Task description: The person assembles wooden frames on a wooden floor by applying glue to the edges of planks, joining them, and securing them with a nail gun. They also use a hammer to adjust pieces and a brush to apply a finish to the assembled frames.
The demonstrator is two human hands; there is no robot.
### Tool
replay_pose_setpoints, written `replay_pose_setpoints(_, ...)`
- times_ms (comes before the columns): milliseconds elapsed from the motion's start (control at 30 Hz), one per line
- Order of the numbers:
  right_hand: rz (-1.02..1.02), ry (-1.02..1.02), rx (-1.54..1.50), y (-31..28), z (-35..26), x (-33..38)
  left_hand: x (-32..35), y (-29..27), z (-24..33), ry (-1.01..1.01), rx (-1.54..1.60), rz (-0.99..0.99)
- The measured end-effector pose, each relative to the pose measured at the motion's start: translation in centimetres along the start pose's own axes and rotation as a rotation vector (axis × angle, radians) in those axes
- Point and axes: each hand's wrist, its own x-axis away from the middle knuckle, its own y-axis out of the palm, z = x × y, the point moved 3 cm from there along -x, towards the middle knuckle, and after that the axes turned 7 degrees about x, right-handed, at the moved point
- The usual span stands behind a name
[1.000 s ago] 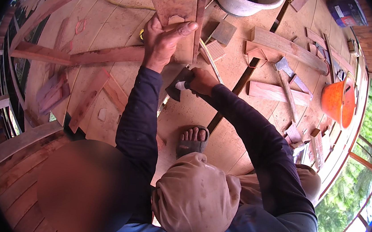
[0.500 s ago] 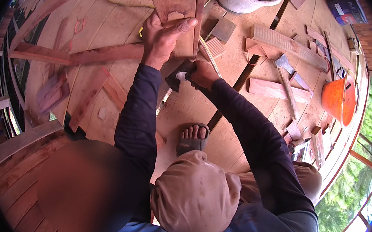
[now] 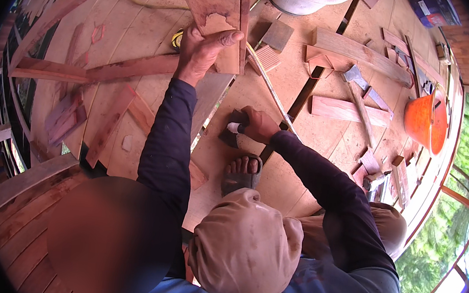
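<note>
My left hand (image 3: 198, 55) is closed on the lower end of a reddish wooden board (image 3: 217, 3), thumb stretched across its face. A thin upright strip (image 3: 243, 17) runs along the board's right edge. Lower and to the right, my right hand (image 3: 260, 126) grips a dark tool (image 3: 228, 138) with a broad dark end and a white part. Its exact kind does not show. The tool is apart from the board, just above my sandalled foot (image 3: 241, 172). A long thin pale rod or cord (image 3: 268, 85) passes beside my right hand.
On the plank floor (image 3: 228, 208) lie a hatchet (image 3: 358, 90), a ridged board (image 3: 362, 56), a short plank (image 3: 351, 111) and offcuts. An orange bucket (image 3: 422, 120) stands at right, a white basin (image 3: 305, 2) at the top. A curved timber frame (image 3: 61, 14) rises at left.
My right hand has drawn the dark tool down and away from the board's lower end, toward my foot. My left hand keeps its hold and has shifted only slightly.
</note>
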Motion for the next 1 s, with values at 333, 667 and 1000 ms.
replay_pose_setpoints(333, 0.242, -0.01, 0.152, -0.1, -0.4, 2.5, -4.5, -1.1, -1.6, -0.037, 0.016, 0.02)
replay_pose_setpoints(667, 0.268, 0.016, 0.166, 0.1, 0.2, 2.7, -7.1, -0.9, -3.1, -0.057, 0.105, 0.097)
replay_pose_setpoints(1000, 0.714, -0.382, -0.705, -18.1, -5.8, -6.0, -6.6, -1.5, -2.4, -0.071, 0.027, 0.094)
